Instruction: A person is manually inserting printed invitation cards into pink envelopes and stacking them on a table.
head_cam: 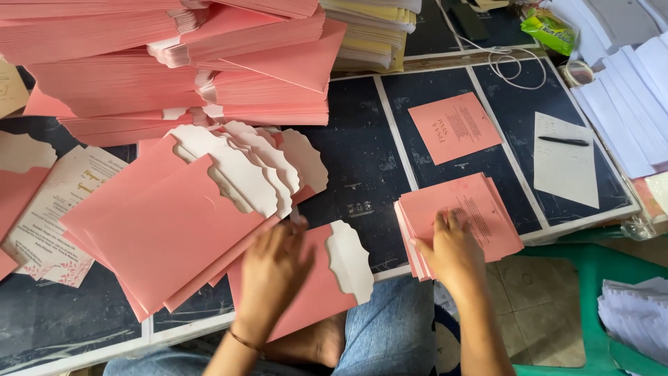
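Note:
My left hand [273,273] lies flat on a pink envelope [327,292] with a white scalloped flap folded open, at the near edge of the dark board. My right hand [451,252] rests with spread fingers on a small stack of pink printed cards [480,209]. Left of my left hand, several pink envelopes [167,230] lie fanned out with their white flaps up. One pink card [454,127] lies alone farther back.
Tall piles of pink envelopes [174,63] fill the back left. A white sheet with a black pen [563,141] lies at the right, beside stacks of white paper [637,90]. A green stool [598,271] stands at the lower right. Cream printed cards [56,209] lie at the left.

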